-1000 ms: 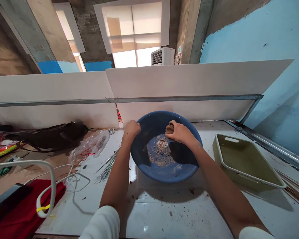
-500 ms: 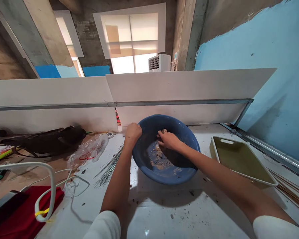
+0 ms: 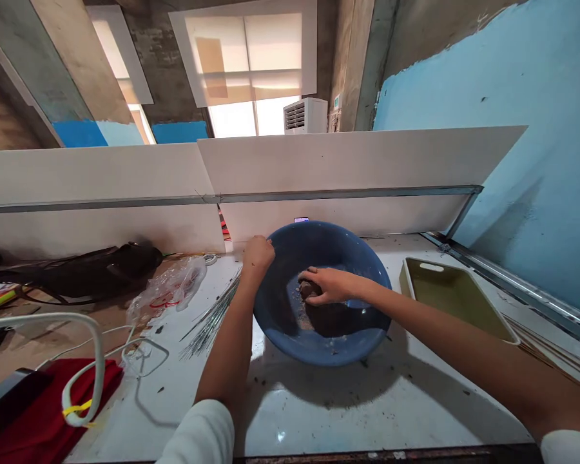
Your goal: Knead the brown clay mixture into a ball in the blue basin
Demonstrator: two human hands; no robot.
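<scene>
A blue plastic basin [image 3: 328, 351] stands on the white tabletop, its inside dusted with brown crumbs. Wrapped round the basin's left rim is my left hand [image 3: 258, 256], closed. Inside the basin, my right hand [image 3: 329, 285] grips a dark brown lump [image 3: 310, 290] that looks like clay, its fingers curled over the top. Part of the lump is hidden under the fingers. Crumbs [image 3: 303, 317] lie on the basin's bottom beside it. A bundle of thin wires [image 3: 212, 322] lies just left of my left forearm.
An olive-green tray [image 3: 457, 299] sits at the right, near thin rods. Left are a clear plastic bag [image 3: 174, 290], a dark bag [image 3: 82, 274], a red cloth [image 3: 43, 412] and a pale curved tube [image 3: 96, 348]. White panels [image 3: 348, 161] stand along the back.
My right hand has shifted slightly left and down in the basin, and the brown lump shows more in its grip. Fewer crumbs show in the basin. My left hand stays on the rim.
</scene>
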